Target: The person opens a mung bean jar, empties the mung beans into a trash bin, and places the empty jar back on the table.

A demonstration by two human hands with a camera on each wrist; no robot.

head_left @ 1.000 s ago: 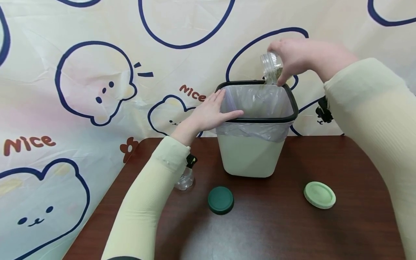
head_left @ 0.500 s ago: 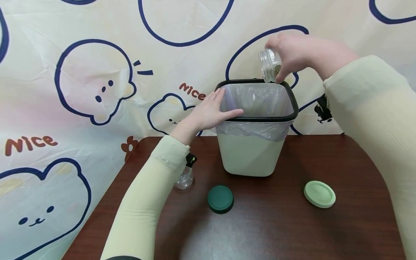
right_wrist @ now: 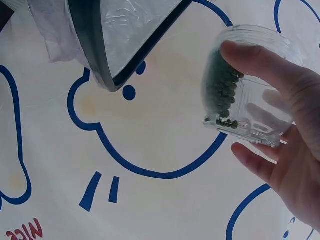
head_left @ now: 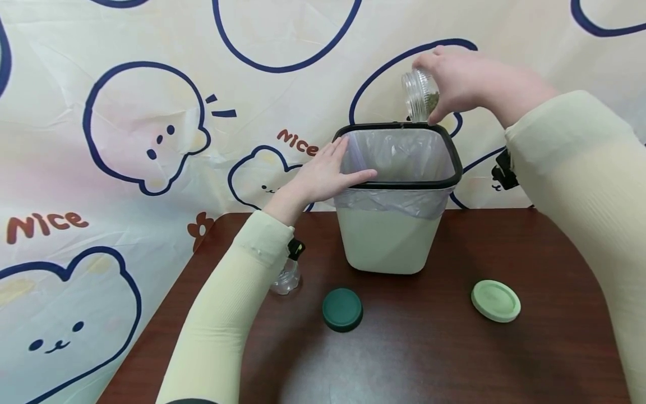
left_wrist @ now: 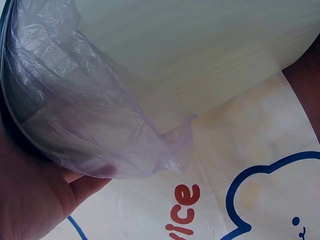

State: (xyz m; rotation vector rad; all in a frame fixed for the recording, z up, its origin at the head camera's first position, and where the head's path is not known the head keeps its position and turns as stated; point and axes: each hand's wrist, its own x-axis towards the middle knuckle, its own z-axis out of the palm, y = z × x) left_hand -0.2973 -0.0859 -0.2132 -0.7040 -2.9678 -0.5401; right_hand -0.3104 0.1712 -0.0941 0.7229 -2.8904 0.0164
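My right hand [head_left: 464, 81] grips a clear ribbed jar [head_left: 420, 95] above the bin's far rim. The jar is tilted nearly onto its side, its open mouth to the left. Small round green beans [right_wrist: 222, 90] lie along its lower wall in the right wrist view. My left hand [head_left: 325, 171] rests on the left front corner of the pale trash bin [head_left: 391, 235], fingers straight and thumb along the black rim. A translucent bag [head_left: 404, 154] lines the bin and folds over its edge; in the left wrist view it partly covers my fingers.
On the brown table [head_left: 429, 348] lie a dark green lid [head_left: 342, 310] and a light green lid [head_left: 496, 301]. Another clear jar [head_left: 287, 278] stands beside my left sleeve, partly hidden. A printed cloth [head_left: 282, 106] hangs behind the table.
My right hand has lifted the jar slightly, so its lower edge now sits a little higher against the bin's rim. My left hand keeps its place.
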